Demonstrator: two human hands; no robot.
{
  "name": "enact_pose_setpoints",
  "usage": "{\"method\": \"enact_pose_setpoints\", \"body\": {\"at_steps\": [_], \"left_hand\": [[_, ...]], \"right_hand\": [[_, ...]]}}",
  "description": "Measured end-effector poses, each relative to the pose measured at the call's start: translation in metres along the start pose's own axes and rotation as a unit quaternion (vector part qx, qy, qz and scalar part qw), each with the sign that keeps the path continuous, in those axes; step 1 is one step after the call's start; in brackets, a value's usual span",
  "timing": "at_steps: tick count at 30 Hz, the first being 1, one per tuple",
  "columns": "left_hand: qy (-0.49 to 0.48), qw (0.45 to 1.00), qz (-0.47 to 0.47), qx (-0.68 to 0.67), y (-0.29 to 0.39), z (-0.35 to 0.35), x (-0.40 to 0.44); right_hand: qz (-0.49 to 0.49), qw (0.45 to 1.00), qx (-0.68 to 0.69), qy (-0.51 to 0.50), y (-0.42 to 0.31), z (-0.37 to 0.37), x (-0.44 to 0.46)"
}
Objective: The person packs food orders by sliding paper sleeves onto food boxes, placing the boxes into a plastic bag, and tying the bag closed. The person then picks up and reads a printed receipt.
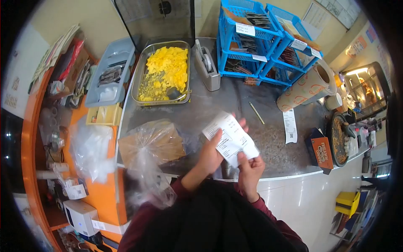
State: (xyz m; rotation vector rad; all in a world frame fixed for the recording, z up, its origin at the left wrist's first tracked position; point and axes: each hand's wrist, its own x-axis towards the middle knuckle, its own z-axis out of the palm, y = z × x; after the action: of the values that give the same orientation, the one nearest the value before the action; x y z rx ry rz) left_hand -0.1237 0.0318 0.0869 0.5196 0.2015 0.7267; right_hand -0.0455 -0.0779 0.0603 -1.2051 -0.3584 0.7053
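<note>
A white printed receipt (230, 135), which may be more than one sheet, is held up over the dark table (201, 101). My left hand (210, 156) grips it from the left, thumb on the printed face and fingertips showing behind its upper right edge. At its lower right corner, my right hand (250, 169) pinches the paper between thumb and fingers. Left of my hands lies a brown cardboard box (157, 145) inside a clear plastic bag (145, 168). A thin pen or stick (256, 112) rests on the table beyond the receipt.
At the back stand a glass tray (135, 90) of crumbly yellow food, a tape dispenser (210, 75) and blue stacked baskets (247, 56) of packets. To the right are a paper roll (303, 90), another receipt (289, 127) and an orange-brown box (321, 151). A label printer (82, 216) sits lower left.
</note>
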Motion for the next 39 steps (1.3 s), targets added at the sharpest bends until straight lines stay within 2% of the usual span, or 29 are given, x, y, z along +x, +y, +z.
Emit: {"method": "enact_pose_setpoints", "body": {"at_steps": [2,4,8,13,22,24,25,28,31,34,37,39], "left_hand": [[-0.04,0.997,-0.014,-0.058,0.025,0.009,0.009],[-0.099,0.994,-0.028,-0.044,0.043,0.015,0.01],[-0.18,0.977,-0.046,-0.105,0.049,0.01,0.005],[-0.178,0.977,-0.033,-0.114,0.055,0.003,0.0],[-0.142,0.984,0.006,-0.105,0.064,-0.008,-0.009],[-0.124,0.987,0.008,-0.099,0.066,-0.01,-0.011],[-0.112,0.99,0.009,-0.091,0.067,-0.012,-0.011],[-0.087,0.992,0.009,-0.09,0.072,-0.014,-0.014],[-0.079,0.993,0.003,-0.092,0.073,-0.017,-0.015],[-0.066,0.994,0.002,-0.084,0.077,-0.016,-0.017],[-0.051,0.996,0.002,-0.066,0.081,-0.018,-0.019],[-0.042,0.998,-0.001,-0.049,0.083,-0.018,-0.02]], "right_hand": [[0.047,0.998,-0.024,-0.046,-0.012,0.005,-0.017],[0.082,0.989,-0.011,-0.119,-0.016,0.003,-0.027],[0.073,0.981,-0.013,-0.181,-0.02,0.004,-0.031],[0.071,0.976,-0.029,-0.203,-0.018,0.006,-0.034],[0.127,0.958,-0.046,-0.252,-0.016,0.016,-0.031],[-0.035,0.957,-0.1,-0.269,0.007,0.0,-0.024],[-0.116,0.946,-0.125,-0.274,0.017,-0.008,-0.017],[-0.202,0.871,-0.384,-0.232,0.017,-0.031,0.032],[-0.305,0.706,-0.594,-0.238,0.064,-0.064,0.082],[-0.332,0.589,-0.683,-0.275,0.087,-0.067,0.091],[-0.315,0.595,-0.699,-0.242,0.105,-0.05,0.115],[-0.273,0.597,-0.734,-0.174,0.116,-0.025,0.14]]}}
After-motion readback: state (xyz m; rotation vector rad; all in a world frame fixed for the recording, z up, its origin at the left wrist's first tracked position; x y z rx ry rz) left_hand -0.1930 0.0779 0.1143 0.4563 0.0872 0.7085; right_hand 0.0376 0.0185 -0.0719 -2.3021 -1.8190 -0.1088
